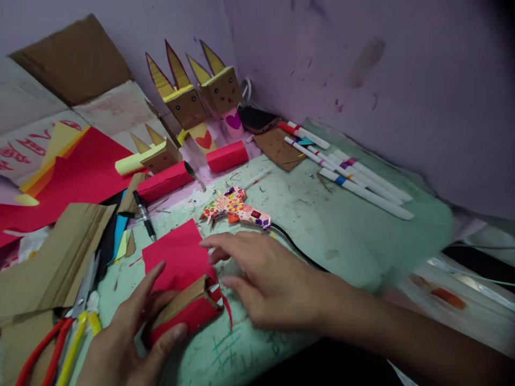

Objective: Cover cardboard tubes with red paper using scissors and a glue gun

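Left hand (132, 327) grips a cardboard box (187, 311) half-wrapped in red paper (179, 257).

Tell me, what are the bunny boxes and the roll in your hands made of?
The bunny boxes look like brown cardboard: matte, stiff, with yellow paper ears. The roll that the left hand holds seems to be a cardboard tube, its brown edge showing, wrapped in matte red paper. The right hand rests beside it.
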Demonstrator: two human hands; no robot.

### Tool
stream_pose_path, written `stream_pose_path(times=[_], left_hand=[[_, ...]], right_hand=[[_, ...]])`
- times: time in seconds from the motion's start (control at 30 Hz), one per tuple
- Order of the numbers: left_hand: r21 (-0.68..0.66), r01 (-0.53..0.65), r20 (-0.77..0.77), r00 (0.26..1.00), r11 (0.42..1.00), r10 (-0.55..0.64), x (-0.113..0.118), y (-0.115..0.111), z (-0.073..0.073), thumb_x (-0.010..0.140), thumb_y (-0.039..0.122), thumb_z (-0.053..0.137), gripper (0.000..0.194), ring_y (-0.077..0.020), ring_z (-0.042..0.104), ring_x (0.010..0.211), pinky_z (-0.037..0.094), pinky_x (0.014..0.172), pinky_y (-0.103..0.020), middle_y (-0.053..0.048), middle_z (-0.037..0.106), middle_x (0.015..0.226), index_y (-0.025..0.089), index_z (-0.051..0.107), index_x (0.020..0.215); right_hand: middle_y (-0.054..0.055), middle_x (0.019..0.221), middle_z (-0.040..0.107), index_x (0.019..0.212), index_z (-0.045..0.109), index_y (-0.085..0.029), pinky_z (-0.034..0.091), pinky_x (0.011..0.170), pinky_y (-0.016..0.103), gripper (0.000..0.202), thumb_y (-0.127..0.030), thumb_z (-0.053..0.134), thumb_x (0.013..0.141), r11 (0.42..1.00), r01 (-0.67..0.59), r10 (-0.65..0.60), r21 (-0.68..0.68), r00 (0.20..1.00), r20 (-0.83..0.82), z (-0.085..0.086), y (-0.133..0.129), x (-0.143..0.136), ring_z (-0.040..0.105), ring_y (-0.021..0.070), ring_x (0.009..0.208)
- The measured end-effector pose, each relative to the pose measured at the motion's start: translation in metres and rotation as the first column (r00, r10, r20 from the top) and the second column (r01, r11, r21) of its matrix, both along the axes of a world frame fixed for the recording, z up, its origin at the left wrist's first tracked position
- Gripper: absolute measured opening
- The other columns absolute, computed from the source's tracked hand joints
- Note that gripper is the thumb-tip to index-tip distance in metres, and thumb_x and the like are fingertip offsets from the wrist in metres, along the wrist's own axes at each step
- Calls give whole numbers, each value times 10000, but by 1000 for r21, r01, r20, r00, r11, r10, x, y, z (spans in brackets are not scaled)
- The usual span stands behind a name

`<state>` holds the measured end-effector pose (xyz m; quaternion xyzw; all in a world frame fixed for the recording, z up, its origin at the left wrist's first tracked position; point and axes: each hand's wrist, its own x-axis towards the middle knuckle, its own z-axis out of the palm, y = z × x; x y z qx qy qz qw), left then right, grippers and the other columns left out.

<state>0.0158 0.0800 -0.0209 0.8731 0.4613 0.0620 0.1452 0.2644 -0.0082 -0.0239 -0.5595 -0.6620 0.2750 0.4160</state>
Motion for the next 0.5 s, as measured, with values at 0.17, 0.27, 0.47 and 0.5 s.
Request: stream_pose_path(times=[0.17, 0.27, 0.47, 0.5], left_hand=[[37, 49, 40, 998, 998, -51, 10, -6, 9, 805, 523, 553, 641, -301, 698, 972, 598, 786, -427, -99, 736, 1040, 226, 443, 1362], [26, 77, 72, 994, 997, -79, 20, -10, 15, 821, 479, 544, 609, -297, 704, 943, 604, 753, -427, -110, 731, 1053, 220, 449, 1364], [86, 186, 108, 975, 979, -195, 18, -9, 16, 828, 412, 594, 579, -237, 703, 907, 603, 714, -330, -44, 723, 1056, 327, 406, 1369], [111, 185, 103, 975, 976, -197, 15, -9, 15, 825, 413, 602, 579, -238, 696, 922, 600, 725, -333, -44, 713, 1073, 331, 402, 1361]], right_hand=[[102, 1228, 612, 1335, 415, -135, 401, 983, 363, 631, -108, 649, 750, 970, -229, 225, 85, 973, 52, 8, 0, -21, 535, 240, 1111], [126, 1168, 629, 1294, 446, -95, 393, 976, 402, 566, -101, 628, 759, 963, -262, 252, 56, 957, 145, 3, 5, -32, 533, 259, 1078], [116, 1053, 656, 1164, 535, -102, 452, 885, 383, 420, -106, 633, 756, 981, -194, 195, -15, 971, 142, -5, 11, -37, 555, 254, 971], [115, 1062, 656, 1181, 524, -106, 456, 886, 381, 449, -110, 643, 748, 983, -181, 183, -26, 974, 130, -6, 11, -37, 555, 255, 980]])
